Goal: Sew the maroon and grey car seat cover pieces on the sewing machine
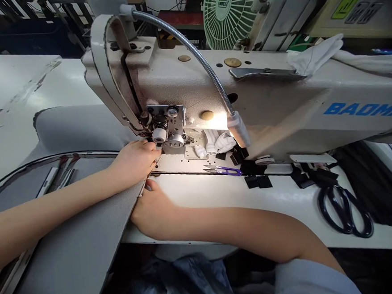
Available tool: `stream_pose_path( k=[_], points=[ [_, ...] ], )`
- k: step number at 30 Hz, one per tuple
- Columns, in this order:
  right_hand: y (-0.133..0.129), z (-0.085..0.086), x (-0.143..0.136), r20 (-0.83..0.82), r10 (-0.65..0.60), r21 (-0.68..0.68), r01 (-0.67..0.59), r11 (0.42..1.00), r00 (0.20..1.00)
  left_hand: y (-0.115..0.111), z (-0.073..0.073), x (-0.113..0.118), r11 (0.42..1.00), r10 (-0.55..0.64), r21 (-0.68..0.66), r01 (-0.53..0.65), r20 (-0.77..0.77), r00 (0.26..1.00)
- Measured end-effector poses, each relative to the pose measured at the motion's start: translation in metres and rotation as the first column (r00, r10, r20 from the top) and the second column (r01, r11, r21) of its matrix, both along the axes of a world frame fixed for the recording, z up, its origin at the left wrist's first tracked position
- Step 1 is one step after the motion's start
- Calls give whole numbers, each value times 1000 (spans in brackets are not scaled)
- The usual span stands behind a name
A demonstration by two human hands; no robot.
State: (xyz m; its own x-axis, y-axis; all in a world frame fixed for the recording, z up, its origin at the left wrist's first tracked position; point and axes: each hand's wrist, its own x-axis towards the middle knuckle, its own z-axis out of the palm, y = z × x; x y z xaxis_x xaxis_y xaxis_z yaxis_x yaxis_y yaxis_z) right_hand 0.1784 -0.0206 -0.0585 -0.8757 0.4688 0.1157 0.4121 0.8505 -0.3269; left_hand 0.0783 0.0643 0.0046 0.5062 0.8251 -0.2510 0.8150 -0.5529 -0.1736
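Observation:
A large grey fabric panel (85,244) with dark edging lies under the head of a sewing machine (164,77) and hangs over the table's front edge. My left hand (135,162) is on the panel close to the needle area, its fingers curled together at the fabric's edge; the fingertips are partly hidden by the machine. Just below it, my right hand (156,208) grips the panel's right edge, thumb on the near side and the other fingers hidden behind the fabric. The needle itself is covered from sight.
Purple thread snips (229,170) lie right of the needle plate, near several black fabric pieces (259,181). Large dark-handled scissors (344,210) rest at the table's right. A lamp on a flexible neck (238,130) lights the work. A green fan (230,10) stands behind.

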Motion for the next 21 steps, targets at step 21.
stream_pose_path(
  k=[21],
  points=[
    [12, 18, 22, -28, -33, -126, 29, 992, 999, 3, 28, -32, 994, 65, -102, -46, 194, 979]
  ],
)
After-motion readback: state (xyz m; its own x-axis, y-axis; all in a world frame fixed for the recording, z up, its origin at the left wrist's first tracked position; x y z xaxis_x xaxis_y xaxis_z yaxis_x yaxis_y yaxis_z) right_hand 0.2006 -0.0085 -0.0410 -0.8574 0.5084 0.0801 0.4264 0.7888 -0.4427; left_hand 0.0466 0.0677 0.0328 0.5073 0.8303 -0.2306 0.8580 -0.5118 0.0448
